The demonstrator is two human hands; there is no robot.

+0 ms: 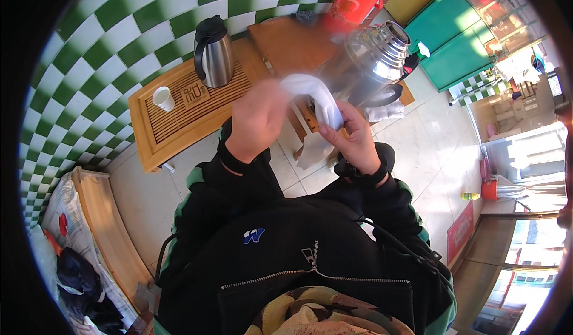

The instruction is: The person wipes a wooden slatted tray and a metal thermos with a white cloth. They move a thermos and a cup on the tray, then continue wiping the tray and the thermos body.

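Observation:
A white cloth [320, 94] is stretched in a twisted arc between my hands, in front of a large shiny steel vacuum flask [374, 60]. My left hand [262, 118], blurred, is closed around the cloth's left end. The thumb and fingers of my right hand [356, 140] pinch the other side, and a loose flap hangs below them. The flask leans to the right in view, its dark handle at the lower right. Beyond my left hand, a smaller steel vacuum jug [217, 55] with a black lid and handle stands on a slatted wooden tea tray table [154, 145].
A white cup [164, 98] and a square trivet [195, 94] sit on the slats. Behind the flask are a red thermos [353, 1] and a brown tabletop [291, 39]. Another white cloth [385, 111] lies beside the flask. A wooden bed frame [109, 232] is at the lower left.

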